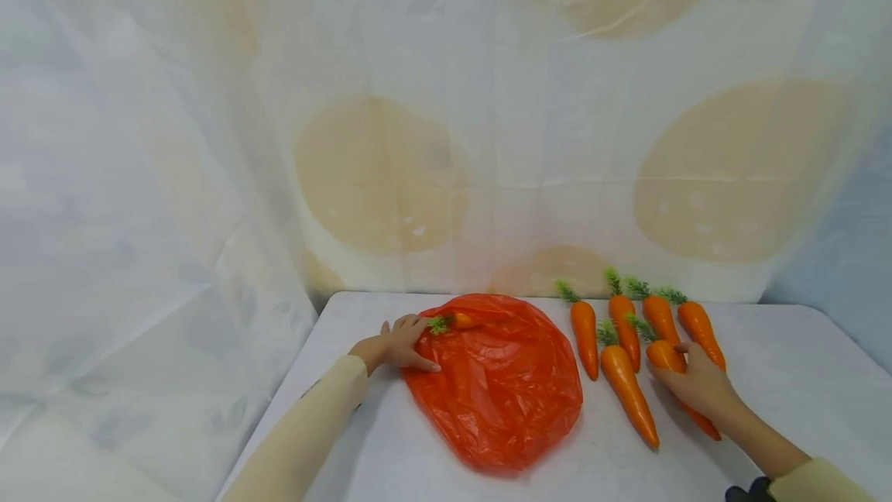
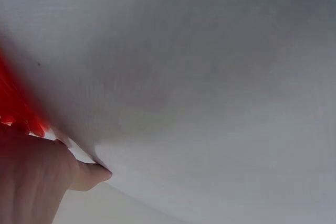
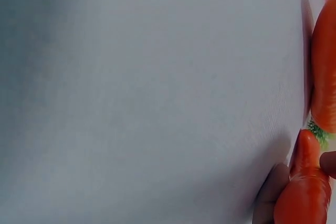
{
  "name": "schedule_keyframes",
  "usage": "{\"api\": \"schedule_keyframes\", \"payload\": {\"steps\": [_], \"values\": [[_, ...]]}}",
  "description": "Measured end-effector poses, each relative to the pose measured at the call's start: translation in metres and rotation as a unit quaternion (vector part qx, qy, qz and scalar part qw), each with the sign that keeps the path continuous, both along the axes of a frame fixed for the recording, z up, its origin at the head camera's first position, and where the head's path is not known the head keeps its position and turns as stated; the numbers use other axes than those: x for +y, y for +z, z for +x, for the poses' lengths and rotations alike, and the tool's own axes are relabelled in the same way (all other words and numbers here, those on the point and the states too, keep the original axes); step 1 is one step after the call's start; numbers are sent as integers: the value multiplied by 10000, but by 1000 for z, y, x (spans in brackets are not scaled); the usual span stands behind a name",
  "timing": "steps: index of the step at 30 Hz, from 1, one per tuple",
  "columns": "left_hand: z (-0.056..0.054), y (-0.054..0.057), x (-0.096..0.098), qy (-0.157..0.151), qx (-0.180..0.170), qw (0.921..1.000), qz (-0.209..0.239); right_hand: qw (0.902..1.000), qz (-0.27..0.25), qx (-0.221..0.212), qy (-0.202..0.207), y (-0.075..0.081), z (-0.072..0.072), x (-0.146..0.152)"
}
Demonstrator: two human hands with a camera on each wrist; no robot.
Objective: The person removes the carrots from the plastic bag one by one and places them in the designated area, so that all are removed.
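In the head view, my left hand rests at the left edge of a crumpled red plastic bag, its thumb and fingers spread along the film. Close by its fingertips, a carrot with a leafy green top shows at the bag's upper left; its lower part is hidden by red film. My right hand grips another carrot near its thick end, thumb on one side and fingers on the other. The right wrist view also shows this held carrot between the fingers.
Several more carrots lie beside the held one: one to its left, others behind, tops toward the back. All rest on a white table. A patterned curtain hangs behind the table.
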State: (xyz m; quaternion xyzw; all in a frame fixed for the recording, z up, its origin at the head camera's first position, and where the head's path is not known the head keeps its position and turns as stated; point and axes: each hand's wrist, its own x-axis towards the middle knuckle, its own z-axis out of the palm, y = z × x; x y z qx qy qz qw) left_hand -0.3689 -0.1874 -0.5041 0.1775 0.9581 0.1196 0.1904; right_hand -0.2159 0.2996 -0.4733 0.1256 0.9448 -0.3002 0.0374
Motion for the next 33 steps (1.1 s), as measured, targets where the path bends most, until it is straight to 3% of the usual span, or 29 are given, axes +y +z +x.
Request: {"api": "schedule_keyframes", "payload": {"steps": [7, 13, 22, 33], "values": [[5, 4, 0, -96, -41, 9998, 143, 9994, 128, 44, 312, -1, -4, 0], [7, 8, 0, -113, 27, 9998, 163, 9988, 315, -311, 184, -5, -7, -1], [9, 10, -1, -145, 13, 9998, 147, 9991, 254, -289, 152, -9, -6, -1], [3, 1, -1, -76, 41, 10000, 42, 9997, 140, -144, 152, -6, -3, -2]]}}
